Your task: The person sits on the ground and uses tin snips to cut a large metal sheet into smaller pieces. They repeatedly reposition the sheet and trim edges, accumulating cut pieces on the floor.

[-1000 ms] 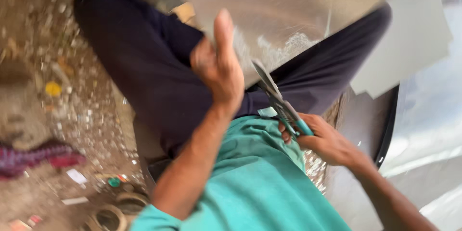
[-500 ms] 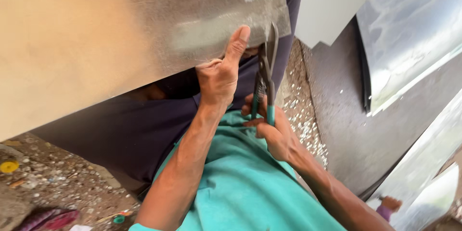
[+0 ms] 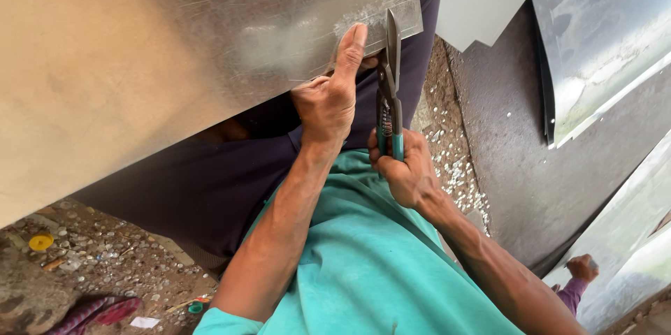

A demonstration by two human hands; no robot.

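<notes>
Over the lap, the left hand [image 3: 328, 101] pinches the large shiny metal sheet [image 3: 175, 55] steady while the right hand [image 3: 405, 167] clamps green-handled tin snips [image 3: 388, 90], blades at its edge.

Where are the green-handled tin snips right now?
Head view, centre: green-handled tin snips in the right hand, blades at the metal sheet's edge beside the left hand.
</notes>
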